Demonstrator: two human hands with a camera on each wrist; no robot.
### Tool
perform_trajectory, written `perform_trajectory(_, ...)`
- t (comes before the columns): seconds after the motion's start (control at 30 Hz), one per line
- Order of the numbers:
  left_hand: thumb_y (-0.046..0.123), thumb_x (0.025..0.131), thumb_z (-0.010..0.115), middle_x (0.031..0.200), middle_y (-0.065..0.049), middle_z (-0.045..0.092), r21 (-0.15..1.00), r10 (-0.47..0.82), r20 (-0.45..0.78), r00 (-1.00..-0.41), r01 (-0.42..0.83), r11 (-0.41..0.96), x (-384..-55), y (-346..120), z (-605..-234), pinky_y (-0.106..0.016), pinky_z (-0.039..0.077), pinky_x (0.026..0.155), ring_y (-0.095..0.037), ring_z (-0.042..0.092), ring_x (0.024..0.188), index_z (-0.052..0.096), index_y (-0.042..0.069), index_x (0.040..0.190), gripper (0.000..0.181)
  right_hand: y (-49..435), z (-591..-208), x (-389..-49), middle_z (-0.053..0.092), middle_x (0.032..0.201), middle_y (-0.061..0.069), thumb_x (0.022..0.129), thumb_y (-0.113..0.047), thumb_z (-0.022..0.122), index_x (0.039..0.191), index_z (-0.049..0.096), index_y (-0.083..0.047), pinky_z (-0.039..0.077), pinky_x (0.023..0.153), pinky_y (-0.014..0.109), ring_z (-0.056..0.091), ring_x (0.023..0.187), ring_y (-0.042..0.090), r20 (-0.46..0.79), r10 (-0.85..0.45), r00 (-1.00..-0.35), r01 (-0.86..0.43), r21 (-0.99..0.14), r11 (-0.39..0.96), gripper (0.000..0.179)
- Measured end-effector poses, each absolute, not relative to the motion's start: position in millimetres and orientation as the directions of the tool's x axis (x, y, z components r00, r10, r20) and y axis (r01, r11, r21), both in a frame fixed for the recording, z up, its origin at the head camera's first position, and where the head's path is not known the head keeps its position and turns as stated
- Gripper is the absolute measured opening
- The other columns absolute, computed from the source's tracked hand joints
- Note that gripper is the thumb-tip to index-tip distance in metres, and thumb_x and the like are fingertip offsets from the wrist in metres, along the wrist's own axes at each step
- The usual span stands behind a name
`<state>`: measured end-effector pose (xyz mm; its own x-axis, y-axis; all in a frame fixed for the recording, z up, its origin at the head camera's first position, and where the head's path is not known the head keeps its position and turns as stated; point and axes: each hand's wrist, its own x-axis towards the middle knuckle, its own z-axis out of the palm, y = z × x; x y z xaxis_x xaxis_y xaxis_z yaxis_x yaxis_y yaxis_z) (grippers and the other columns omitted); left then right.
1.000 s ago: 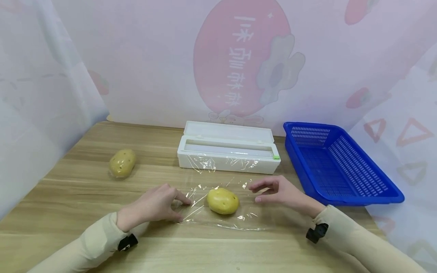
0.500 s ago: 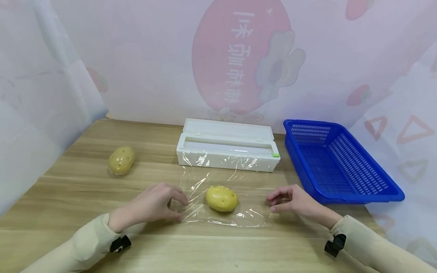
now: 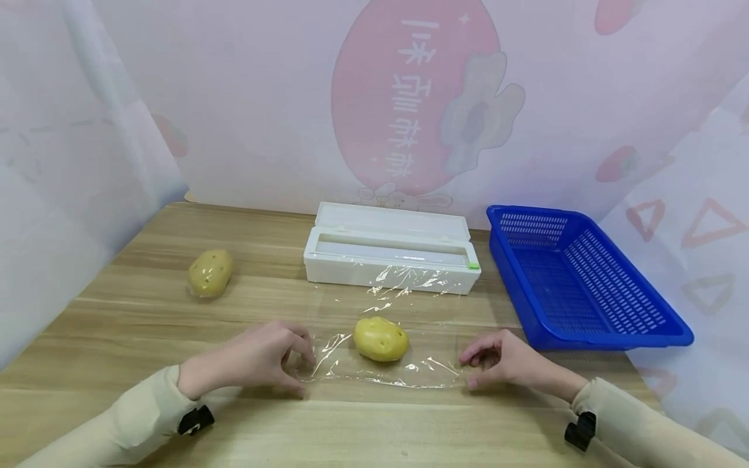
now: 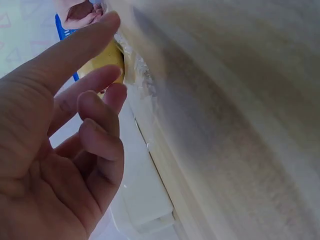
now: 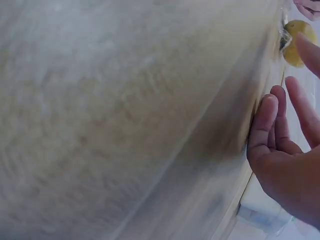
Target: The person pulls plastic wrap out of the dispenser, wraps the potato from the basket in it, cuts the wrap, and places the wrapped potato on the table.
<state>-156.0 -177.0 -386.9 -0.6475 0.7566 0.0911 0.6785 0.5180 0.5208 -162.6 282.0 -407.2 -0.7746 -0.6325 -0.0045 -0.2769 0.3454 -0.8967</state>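
A yellow potato (image 3: pixel 380 339) lies on a sheet of clear cling film (image 3: pixel 430 369) spread over the table in the head view. The film runs back to a white cling film box (image 3: pixel 392 276) whose lid stands up. My left hand (image 3: pixel 254 357) is at the film's left edge, thumb and index finger apart. In the left wrist view that hand (image 4: pixel 75 135) has its other fingers loosely bent with nothing between them. My right hand (image 3: pixel 512 364) is at the film's right edge, and in the right wrist view its thumb and fingers (image 5: pixel 306 112) stand apart around nothing.
A second potato (image 3: pixel 210 273), shiny as if wrapped in film, sits at the left on the wooden table (image 3: pixel 328 432). To the right of the box stands a blue plastic basket (image 3: pixel 529 305). A printed cloth (image 3: pixel 251 110) hangs behind the table.
My right hand has moved right, away from the potato, to the film's right edge. My left hand has shifted slightly left and nearer. The film's front part looks flatter; the potato stays.
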Motion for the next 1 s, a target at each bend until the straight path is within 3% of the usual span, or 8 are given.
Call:
perform_trajectory(0.23, 0.021, 0.074, 0.086, 0.083, 0.02, 0.058, 0.517, 0.794, 0.11, -0.597, 0.717, 0.468, -155.6, -178.8, -393.1, -0.019, 0.047, 0.056, 0.0, 0.055, 0.067, 0.074, 0.03, 0.079, 0.016, 278.4, -412.5, -164.7, 0.066, 0.091, 0.011, 0.071, -0.012, 0.089, 0.092, 0.077, -0.006, 0.046, 0.061, 0.029, 0.056, 0.079, 0.021, 0.083, -0.725, -0.683, -0.443, -0.837, 0.321, 0.025)
perform_trajectory(0.37, 0.018, 0.078, 0.084, 0.08, 0.02, 0.058, 0.527, 0.789, 0.091, -0.607, 0.702, 0.479, -154.8, -178.9, -394.8, -0.019, 0.046, 0.055, 0.002, 0.053, 0.064, 0.073, 0.029, 0.077, 0.015, 278.2, -412.8, -165.0, 0.065, 0.091, 0.009, 0.076, -0.012, 0.085, 0.088, 0.079, -0.008, 0.047, 0.064, 0.029, 0.056, 0.082, 0.017, 0.094, -0.748, -0.658, -0.474, -0.823, 0.314, 0.014)
perform_trajectory(0.7, 0.018, 0.086, 0.077, 0.077, 0.02, 0.051, 0.493, 0.805, 0.081, -0.588, 0.726, 0.48, -156.2, -179.8, -397.5, -0.02, 0.044, 0.056, 0.002, 0.049, 0.064, 0.063, 0.027, 0.079, 0.017, 280.0, -411.9, -165.7, 0.066, 0.091, 0.007, 0.081, -0.009, 0.081, 0.086, 0.079, -0.012, 0.048, 0.064, 0.028, 0.058, 0.084, 0.017, 0.091, -0.762, -0.641, -0.473, -0.829, 0.299, 0.006)
perform_trajectory(1.0, 0.008, 0.094, 0.066, 0.085, 0.014, 0.058, 0.53, 0.8, 0.121, -0.588, 0.72, 0.449, -159.3, -187.7, -386.6, -0.023, 0.049, 0.065, -0.001, 0.054, 0.073, 0.06, 0.021, 0.09, 0.015, 281.5, -406.3, -165.4, 0.066, 0.094, 0.013, 0.081, -0.006, 0.08, 0.085, 0.079, -0.007, 0.05, 0.076, 0.03, 0.061, 0.091, 0.024, 0.073, -0.746, -0.662, -0.42, -0.86, 0.288, 0.005)
